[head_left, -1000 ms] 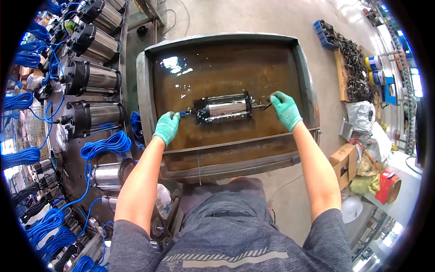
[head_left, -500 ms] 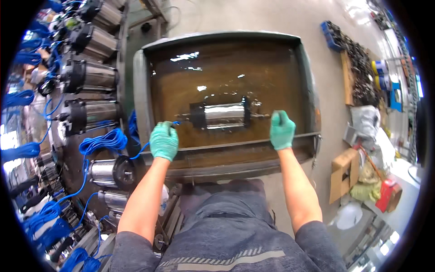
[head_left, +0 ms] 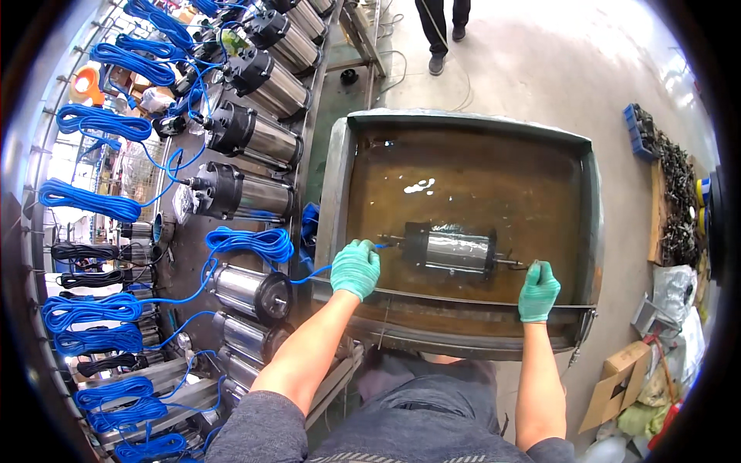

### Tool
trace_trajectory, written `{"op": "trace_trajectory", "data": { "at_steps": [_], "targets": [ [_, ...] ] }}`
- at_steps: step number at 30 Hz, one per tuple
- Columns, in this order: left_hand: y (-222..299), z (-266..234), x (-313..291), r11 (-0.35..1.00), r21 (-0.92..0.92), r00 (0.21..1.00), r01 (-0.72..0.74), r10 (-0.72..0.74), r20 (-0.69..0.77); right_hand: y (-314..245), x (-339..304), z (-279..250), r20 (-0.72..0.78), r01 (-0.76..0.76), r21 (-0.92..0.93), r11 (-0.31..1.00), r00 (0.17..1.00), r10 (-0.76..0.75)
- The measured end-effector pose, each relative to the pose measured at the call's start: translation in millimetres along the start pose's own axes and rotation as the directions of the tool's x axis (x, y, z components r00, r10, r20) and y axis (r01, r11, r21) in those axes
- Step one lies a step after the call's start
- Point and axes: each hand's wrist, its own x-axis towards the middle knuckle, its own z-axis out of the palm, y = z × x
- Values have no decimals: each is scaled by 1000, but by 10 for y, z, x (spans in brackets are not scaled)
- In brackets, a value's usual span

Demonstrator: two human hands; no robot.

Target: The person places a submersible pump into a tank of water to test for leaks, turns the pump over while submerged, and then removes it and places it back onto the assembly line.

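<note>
A steel motor cylinder [head_left: 457,251] with dark end pieces lies on its side in brown water inside a metal tank [head_left: 471,116]. My left hand [head_left: 356,268], in a green glove, is closed around a blue cable [head_left: 315,275] left of the motor. The cable shows on both sides of the fist. To the motor's right, my gloved right hand [head_left: 539,292] has its fingers pinched together by the end of a thin shaft [head_left: 511,261]. Whatever is between those fingers is too small to make out. A metal bar [head_left: 455,301] crosses the tank's near side.
On the left, a bench holds several steel motors [head_left: 243,193] and coils of blue cable [head_left: 251,243]. A person's legs [head_left: 438,31] stand beyond the tank. At right on the floor are a blue crate [head_left: 637,131], dark metal parts [head_left: 676,193] and a cardboard box [head_left: 616,386].
The view has swung left, showing more of the bench and a person's legs at the top. My left hand sits slightly farther forward against the tank; my right hand is still near the shaft end.
</note>
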Motion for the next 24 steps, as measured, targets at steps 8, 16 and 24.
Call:
{"op": "trace_trajectory", "data": {
  "at_steps": [8,16,24],
  "targets": [
    [-75,108,-15,998,-6,990,-64,63,-125,-172,67,-47,19,5,-117,993,1000,-3],
    [-4,32,10,998,-44,998,-36,33,-60,-119,47,-52,9,-54,-26,998,999,54],
    [-39,25,-5,998,-58,999,-17,15,-41,-181,54,-52,16,-44,-37,998,999,45]
  ]
}}
